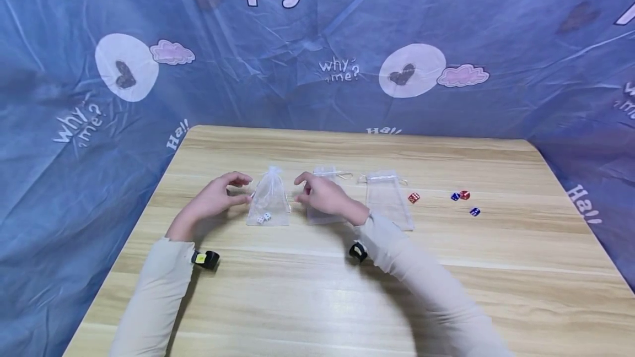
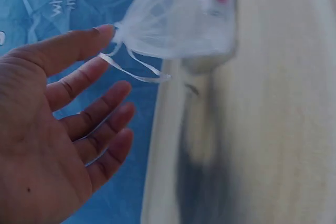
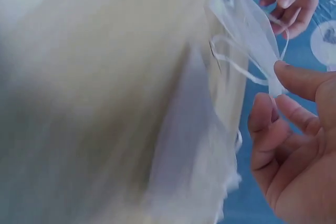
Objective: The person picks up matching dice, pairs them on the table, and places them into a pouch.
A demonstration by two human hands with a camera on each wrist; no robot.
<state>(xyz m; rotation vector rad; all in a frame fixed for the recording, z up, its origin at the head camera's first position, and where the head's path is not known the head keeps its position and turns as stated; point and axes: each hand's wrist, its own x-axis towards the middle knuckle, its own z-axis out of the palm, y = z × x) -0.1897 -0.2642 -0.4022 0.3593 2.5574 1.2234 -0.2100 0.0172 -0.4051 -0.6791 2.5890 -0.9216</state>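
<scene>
A sheer white drawstring pouch (image 1: 270, 197), gathered at its neck, holds two white dice (image 1: 264, 218). My left hand (image 1: 218, 196) is at the pouch's left side, its thumb and fingers spread apart and holding nothing. To the right, my right hand (image 1: 324, 194) has loosely bent fingers with a gap between thumb and forefinger. It hovers over a second sheer pouch (image 1: 319, 217) and partly hides it. Both wrist views show the first pouch (image 2: 173, 19) with its loose ribbon loops (image 3: 233, 61); fingertips overlap its neck there, and contact is unclear.
A third sheer pouch (image 1: 389, 200) lies flat right of the second. Farther right on the wooden table (image 1: 307, 302) are a red die (image 1: 414, 198), another red die (image 1: 464, 195) and two blue dice (image 1: 474, 211). A blue printed cloth (image 1: 297, 92) hangs behind the table.
</scene>
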